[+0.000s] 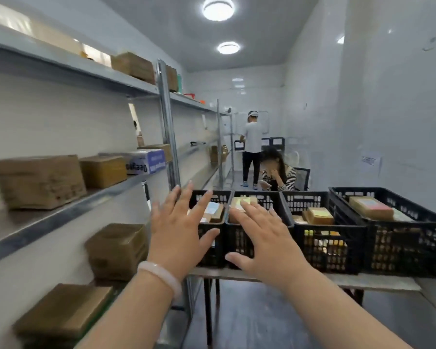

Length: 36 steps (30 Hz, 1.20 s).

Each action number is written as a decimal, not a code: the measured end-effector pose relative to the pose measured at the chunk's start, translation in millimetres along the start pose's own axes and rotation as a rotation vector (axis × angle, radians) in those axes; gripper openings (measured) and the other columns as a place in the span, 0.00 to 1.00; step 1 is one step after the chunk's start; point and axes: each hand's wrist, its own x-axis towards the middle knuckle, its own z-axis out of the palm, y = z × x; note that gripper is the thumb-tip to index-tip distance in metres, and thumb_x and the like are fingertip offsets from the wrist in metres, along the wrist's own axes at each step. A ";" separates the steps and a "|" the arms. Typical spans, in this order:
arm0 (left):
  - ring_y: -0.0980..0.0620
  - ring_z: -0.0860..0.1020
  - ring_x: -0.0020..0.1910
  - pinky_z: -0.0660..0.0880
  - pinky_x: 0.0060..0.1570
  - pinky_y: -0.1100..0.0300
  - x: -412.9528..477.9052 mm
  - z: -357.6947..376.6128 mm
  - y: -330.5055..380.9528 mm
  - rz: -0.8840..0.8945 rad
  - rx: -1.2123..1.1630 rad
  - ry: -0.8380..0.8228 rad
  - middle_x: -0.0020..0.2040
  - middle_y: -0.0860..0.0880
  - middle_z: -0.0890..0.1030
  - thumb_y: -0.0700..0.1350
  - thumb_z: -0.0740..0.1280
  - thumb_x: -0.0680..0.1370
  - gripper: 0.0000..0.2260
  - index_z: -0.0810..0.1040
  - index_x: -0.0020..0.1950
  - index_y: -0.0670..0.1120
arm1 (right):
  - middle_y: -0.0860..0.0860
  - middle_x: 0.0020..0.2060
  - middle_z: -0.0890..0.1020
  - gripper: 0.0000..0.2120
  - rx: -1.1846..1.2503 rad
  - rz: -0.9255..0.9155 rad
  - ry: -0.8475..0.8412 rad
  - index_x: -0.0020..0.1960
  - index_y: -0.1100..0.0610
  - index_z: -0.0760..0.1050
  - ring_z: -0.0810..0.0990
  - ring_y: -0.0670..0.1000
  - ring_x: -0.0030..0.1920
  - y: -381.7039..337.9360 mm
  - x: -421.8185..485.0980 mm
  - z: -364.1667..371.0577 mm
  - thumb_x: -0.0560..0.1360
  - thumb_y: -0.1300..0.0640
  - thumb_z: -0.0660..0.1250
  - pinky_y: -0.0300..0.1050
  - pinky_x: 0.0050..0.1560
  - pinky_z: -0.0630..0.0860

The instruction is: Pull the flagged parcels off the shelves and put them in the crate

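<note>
Both my hands are stretched out ahead with fingers spread and hold nothing. My left hand [180, 230], with a pale bangle on the wrist, hovers before the leftmost black crate [220, 197]. My right hand [264, 238] hovers before the second crate [278, 210]. Several black crates stand in a row on a table [378, 282], each with brown parcels inside, some with coloured labels. Brown cardboard parcels sit on the grey shelves at left: a large one [39, 181], a smaller one [103, 171], a white and blue box [146, 161] and lower ones [117, 250], [63, 311].
The shelving unit [170, 137] runs along the left wall down a narrow aisle. A person in a striped top sits behind the crates [278, 172], another stands farther back [252, 147]. A white tiled wall closes the right side. Dark floor shows under the table.
</note>
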 end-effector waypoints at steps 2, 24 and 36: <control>0.46 0.52 0.79 0.46 0.74 0.38 3.9 -15.3 -32.6 -0.058 0.066 0.021 0.80 0.49 0.55 0.66 0.64 0.74 0.36 0.53 0.78 0.62 | 0.43 0.78 0.48 0.40 0.066 -0.067 0.059 0.77 0.40 0.43 0.41 0.45 0.77 -26.8 33.8 8.4 0.73 0.32 0.59 0.49 0.76 0.39; 0.48 0.53 0.78 0.54 0.75 0.49 17.0 -95.6 -242.4 -0.647 0.331 0.023 0.80 0.52 0.54 0.64 0.62 0.76 0.32 0.54 0.78 0.63 | 0.40 0.78 0.44 0.35 0.500 -0.628 -0.044 0.77 0.38 0.42 0.42 0.46 0.77 -218.3 250.4 102.8 0.78 0.38 0.59 0.45 0.72 0.40; 0.51 0.62 0.75 0.60 0.71 0.60 90.3 -21.1 -290.4 -0.936 -0.251 0.173 0.78 0.49 0.62 0.56 0.66 0.78 0.31 0.59 0.79 0.55 | 0.46 0.77 0.57 0.34 0.953 -0.457 -0.278 0.78 0.44 0.48 0.57 0.48 0.76 -208.1 387.7 158.5 0.78 0.39 0.59 0.49 0.72 0.60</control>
